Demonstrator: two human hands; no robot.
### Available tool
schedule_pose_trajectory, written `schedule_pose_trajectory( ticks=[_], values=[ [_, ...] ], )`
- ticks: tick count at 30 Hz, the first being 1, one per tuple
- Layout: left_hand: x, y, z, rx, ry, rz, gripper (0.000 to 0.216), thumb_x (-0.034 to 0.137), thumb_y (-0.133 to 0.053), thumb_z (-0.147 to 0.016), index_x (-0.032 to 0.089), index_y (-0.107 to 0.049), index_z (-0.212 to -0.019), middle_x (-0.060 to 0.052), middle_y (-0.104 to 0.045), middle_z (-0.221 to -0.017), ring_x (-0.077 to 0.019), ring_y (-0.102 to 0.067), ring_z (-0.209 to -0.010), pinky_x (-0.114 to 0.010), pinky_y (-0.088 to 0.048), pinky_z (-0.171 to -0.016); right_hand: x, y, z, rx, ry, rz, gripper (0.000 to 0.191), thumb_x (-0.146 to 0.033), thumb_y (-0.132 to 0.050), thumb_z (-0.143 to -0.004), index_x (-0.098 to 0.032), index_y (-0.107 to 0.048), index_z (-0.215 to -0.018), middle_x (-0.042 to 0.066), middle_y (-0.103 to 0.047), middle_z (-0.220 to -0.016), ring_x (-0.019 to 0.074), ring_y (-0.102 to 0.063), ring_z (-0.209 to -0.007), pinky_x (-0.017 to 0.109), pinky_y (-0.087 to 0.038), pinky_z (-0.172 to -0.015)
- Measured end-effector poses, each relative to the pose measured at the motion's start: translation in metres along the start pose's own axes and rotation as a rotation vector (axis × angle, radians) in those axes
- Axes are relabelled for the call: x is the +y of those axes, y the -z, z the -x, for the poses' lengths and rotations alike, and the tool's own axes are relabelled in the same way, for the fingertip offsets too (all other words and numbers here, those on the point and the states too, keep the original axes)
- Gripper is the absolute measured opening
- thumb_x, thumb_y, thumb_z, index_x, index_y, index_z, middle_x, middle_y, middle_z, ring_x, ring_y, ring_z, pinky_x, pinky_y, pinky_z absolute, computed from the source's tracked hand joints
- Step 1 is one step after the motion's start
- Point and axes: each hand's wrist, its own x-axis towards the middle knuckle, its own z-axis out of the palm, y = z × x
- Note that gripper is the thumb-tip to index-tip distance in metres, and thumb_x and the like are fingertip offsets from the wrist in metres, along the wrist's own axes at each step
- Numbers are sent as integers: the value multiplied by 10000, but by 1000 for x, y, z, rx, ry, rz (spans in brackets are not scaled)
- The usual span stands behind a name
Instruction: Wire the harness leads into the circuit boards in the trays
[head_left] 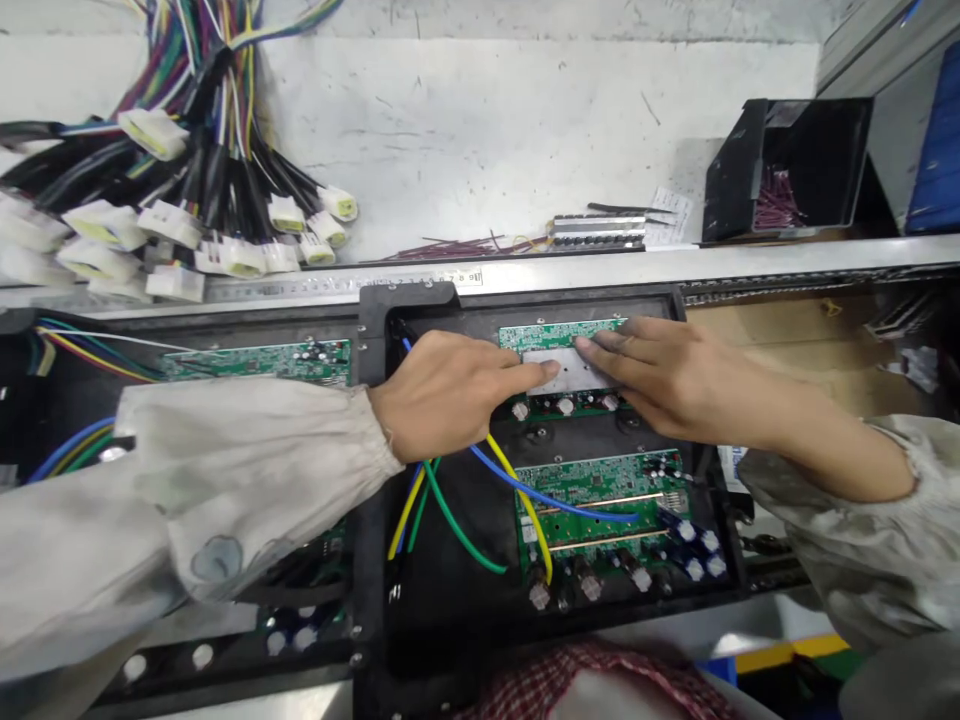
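Observation:
A grey metal plate lies over the middle of the upper green circuit board, inside a black tray. My left hand is closed at the plate's left end, its thumb stretched along the plate's face. From the other side, my right hand grips the right end, its fingertips along the upper edge; part of the plate is hidden under it. Just below is a second circuit board with capacitors along its front. A blue wire and a yellow wire run across that board.
At the back left hangs a bundle of wire harnesses with white connectors. A ruler lies along the metal edge. A black bin holds dark red wires at the back right. Under my left sleeve is another tray with boards.

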Motion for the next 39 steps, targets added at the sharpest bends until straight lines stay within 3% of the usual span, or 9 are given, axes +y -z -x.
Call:
schedule_pose_trajectory(
  ticks=[4, 8, 12, 15, 18, 22, 26, 35, 39],
  values=[
    [8, 15, -4, -69, 66, -13, 419, 125, -461, -846, 309, -558, -1210, 35, -679, -906, -139, -625, -829, -252, -372, -587, -6, -3, -3, -60, -128, -4, 494, -93, -407, -832, -20, -440, -1320, 182, -629, -1085, 277, -537, -919, 400, -459, -741],
    [38, 32, -20, -30, 76, -178, 342, 154, -404, -879, 174, -624, -1139, -57, -657, -942, -207, -600, -903, -296, -458, -691, -12, -9, -5, -61, -185, -18, 466, -54, -438, -789, -38, -513, -1249, 169, -643, -1018, 259, -535, -864, 377, -437, -707],
    [64, 16, -33, 111, 25, -257, 350, 87, -370, -871, 26, -630, -1098, -122, -668, -957, -218, -596, -905, -298, -513, -689, -5, -6, -3, -13, -187, -92, 428, -50, -448, -781, -23, -555, -1194, 180, -638, -1017, 259, -545, -889, 384, -437, -739],
    [67, 0, -34, 245, 40, -273, 302, 74, -425, -832, 44, -663, -1015, -106, -687, -922, -215, -612, -875, -293, -527, -603, 14, 4, 6, 62, -163, -246, 385, -142, -486, -823, -70, -579, -1189, 133, -647, -1005, 227, -551, -907, 362, -434, -782],
    [66, -3, -34, 324, 38, -269, 278, 86, -474, -801, 57, -666, -1000, -93, -697, -917, -210, -625, -863, -299, -537, -579, 37, 10, 16, 144, -211, -253, 257, -215, -485, -852, -143, -692, -987, 81, -633, -857, 205, -522, -859, 358, -404, -779],
    [68, 2, -36, 375, 34, -302, 237, 111, -522, -783, 61, -673, -960, -90, -698, -875, -204, -633, -843, -298, -541, -583, 49, -1, 15, 25, -241, -144, 206, -175, -506, -796, -156, -706, -747, 67, -537, -704, 213, -452, -808, 354, -356, -708],
    [68, 1, -39, 411, 2, -320, 224, 112, -538, -773, 56, -673, -943, -78, -697, -843, -194, -633, -818, -288, -540, -603, 51, -9, 7, 8, -213, -210, 194, -128, -512, -736, -169, -701, -745, 42, -529, -691, 189, -430, -784, 331, -345, -710],
    [70, 1, -41, 309, 72, -321, 187, 161, -497, -811, 105, -659, -887, -70, -675, -831, -197, -611, -778, -310, -442, -516, 53, -4, -3, -38, -259, -213, 239, -67, -502, -629, -162, -701, -720, 40, -581, -679, 183, -484, -750, 327, -359, -687],
    [80, 6, -46, 176, 162, -326, 142, 135, -488, -796, 127, -629, -780, -85, -645, -781, -217, -586, -717, -313, -333, -448, 49, -7, 21, 196, -300, -447, 152, -181, -580, -722, -162, -707, -803, 54, -636, -813, 203, -539, -835, 367, -413, -774]
  ],
)
